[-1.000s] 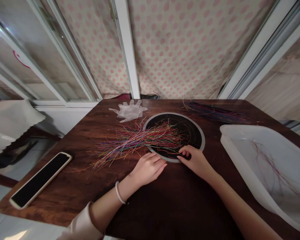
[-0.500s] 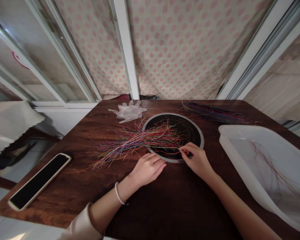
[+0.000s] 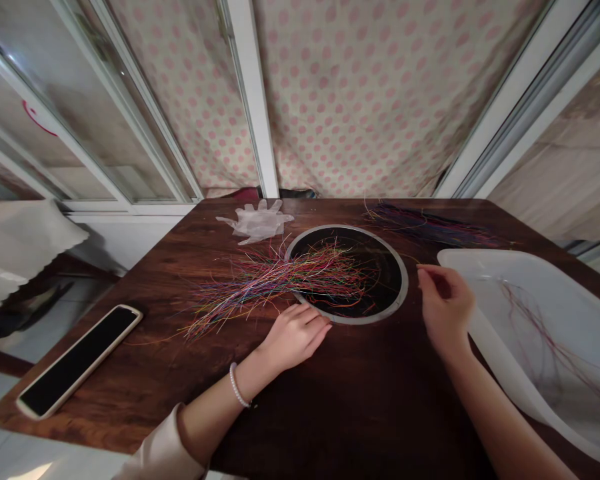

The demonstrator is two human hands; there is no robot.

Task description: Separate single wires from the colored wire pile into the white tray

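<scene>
A loose bundle of thin multicoloured wires (image 3: 280, 277) lies across the table and over a round black plate with a grey rim (image 3: 404, 283). My left hand (image 3: 295, 335) rests at the plate's near left edge, just below the bundle, with its fingers curled together; whatever they may hold is hidden. Right of the plate, my right hand (image 3: 445, 300) is raised near the white tub, thumb and forefinger pinched on a thin orange wire (image 3: 411, 257) that trails off to the upper left.
The white tub (image 3: 500, 373) at the right holds a few wires. A darker wire bundle (image 3: 430, 227) lies at the back right, a clear plastic glove (image 3: 260, 222) at the back. The phone (image 3: 80, 360) is at the left.
My right hand has moved right and away from the bundle, from the plate's near right edge to beside the tub, with a thin wire in its pinch. My left hand has barely moved.
</scene>
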